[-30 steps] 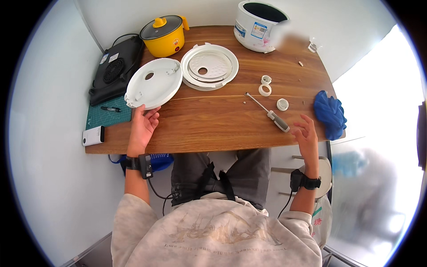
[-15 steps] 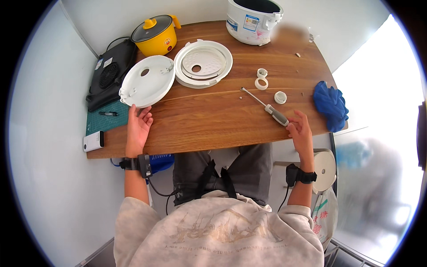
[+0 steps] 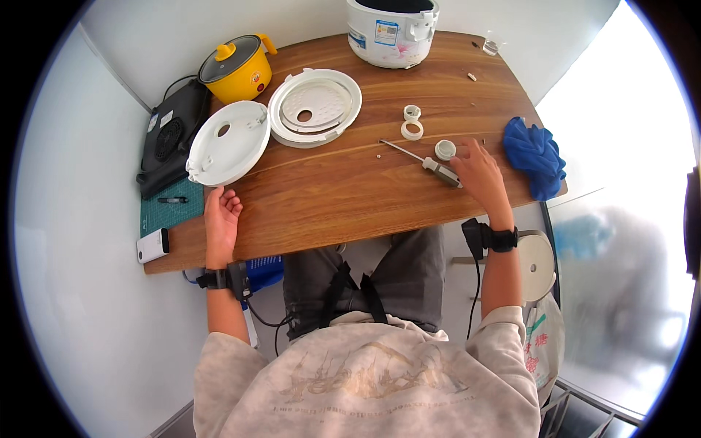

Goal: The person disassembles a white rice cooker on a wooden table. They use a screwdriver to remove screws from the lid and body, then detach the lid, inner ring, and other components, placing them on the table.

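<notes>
My left hand (image 3: 222, 226) rests palm-up at the table's near left, fingers loosely curled and holding nothing. Its index fingertip is at the lower rim of a round white plastic lid cover (image 3: 232, 150); whether they touch I cannot tell. My right hand (image 3: 478, 175) reaches over the table with fingers apart, thumb and fingertips beside a small round white cap (image 3: 445, 150). Under that hand lies the grey handle of a flat screwdriver (image 3: 437, 169), its shaft pointing far left. Two white rings (image 3: 412, 131) lie beyond the shaft.
A white lid part (image 3: 343, 117), a yellow pot (image 3: 237, 77) and a white rice cooker body (image 3: 392, 45) stand farther back. A black appliance (image 3: 164, 142) and green mat (image 3: 157, 213) with a black pen are at left. A blue cloth (image 3: 537, 157) lies at the right edge.
My right hand has moved forward from the screwdriver's handle end to beside the white cap. My left hand has drawn slightly back from the lid cover. The view has shifted a little.
</notes>
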Demonstrator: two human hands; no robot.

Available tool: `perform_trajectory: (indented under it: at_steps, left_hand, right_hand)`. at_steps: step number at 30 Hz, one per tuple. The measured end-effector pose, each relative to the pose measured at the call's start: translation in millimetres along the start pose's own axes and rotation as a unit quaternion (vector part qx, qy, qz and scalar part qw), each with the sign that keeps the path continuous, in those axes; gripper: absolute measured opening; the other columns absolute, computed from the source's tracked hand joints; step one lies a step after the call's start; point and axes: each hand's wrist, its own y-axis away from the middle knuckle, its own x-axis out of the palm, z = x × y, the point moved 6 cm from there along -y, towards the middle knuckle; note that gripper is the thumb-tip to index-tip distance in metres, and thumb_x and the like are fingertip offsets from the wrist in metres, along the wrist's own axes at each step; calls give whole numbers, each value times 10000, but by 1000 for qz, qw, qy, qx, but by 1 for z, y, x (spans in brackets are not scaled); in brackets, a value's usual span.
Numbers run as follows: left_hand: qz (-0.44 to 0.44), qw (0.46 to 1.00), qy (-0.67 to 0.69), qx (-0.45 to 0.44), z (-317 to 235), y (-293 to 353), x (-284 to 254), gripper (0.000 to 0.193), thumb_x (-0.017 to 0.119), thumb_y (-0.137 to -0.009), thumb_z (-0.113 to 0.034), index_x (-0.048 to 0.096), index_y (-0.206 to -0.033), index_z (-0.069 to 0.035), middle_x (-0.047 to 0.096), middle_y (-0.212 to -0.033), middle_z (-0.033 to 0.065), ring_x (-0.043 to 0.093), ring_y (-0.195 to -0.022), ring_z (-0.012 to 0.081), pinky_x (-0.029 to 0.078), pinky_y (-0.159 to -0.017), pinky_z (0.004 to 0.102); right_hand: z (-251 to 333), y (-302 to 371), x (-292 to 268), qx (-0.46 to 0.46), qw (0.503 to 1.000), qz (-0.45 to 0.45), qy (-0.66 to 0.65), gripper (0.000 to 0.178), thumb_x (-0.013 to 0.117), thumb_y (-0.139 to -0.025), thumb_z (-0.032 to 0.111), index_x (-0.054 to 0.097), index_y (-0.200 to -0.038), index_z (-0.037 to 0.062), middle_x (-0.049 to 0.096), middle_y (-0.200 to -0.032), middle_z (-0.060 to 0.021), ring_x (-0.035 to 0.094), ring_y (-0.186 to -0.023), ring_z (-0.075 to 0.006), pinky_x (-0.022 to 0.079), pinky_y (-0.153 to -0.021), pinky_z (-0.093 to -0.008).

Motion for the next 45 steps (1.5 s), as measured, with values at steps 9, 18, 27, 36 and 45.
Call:
perform_trajectory:
  at_steps: [9, 18, 27, 36, 45]
  left_hand:
    - [32, 998, -55, 25, 0, 5, 2, 78, 590, -991, -161, 585, -943, -100, 608, -852, 6, 576, -749, 99, 503, -686, 246]
    - [104, 983, -150, -18, 2, 31, 44, 127, 534, -1026, -210, 564, -939, -123, 591, -829, -5, 568, -720, 92, 466, -642, 240]
    - [321, 909, -249, -94, -4, 48, 181, 212, 546, -1042, -293, 556, -1170, -124, 654, -988, 24, 651, -858, 124, 507, -705, 250]
    - [347, 920, -131, -129, 15, -12, 232, 339, 468, -1088, -344, 490, -1319, -96, 677, -1138, 67, 690, -978, 188, 567, -799, 308]
    - [343, 923, -86, -150, 27, -36, 216, 401, 493, -1066, -359, 494, -1368, -95, 680, -1103, 90, 673, -923, 157, 554, -797, 307]
  right_hand:
    - [16, -20, 8, -17, 998, 28, 46, 386, 687, -893, 308, 649, -1227, 119, 702, -1129, -193, 660, -1067, -397, 535, -855, -502]
    - [49, -29, -4, -28, 999, -9, -19, 339, 701, -875, 314, 684, -1116, 76, 746, -974, -161, 700, -940, -375, 548, -814, -465]
    - [148, -49, 25, -139, 955, 92, -244, 437, 744, -860, 376, 654, -1098, 21, 733, -876, -163, 704, -769, -290, 539, -688, -384]
    - [193, -88, 65, -192, 944, 126, -239, 451, 751, -862, 434, 661, -1068, 43, 727, -817, -157, 707, -712, -321, 546, -657, -395]
    - [186, -95, 69, -203, 956, 103, -187, 361, 713, -918, 358, 656, -1101, 51, 735, -815, -140, 713, -745, -331, 551, -682, -414]
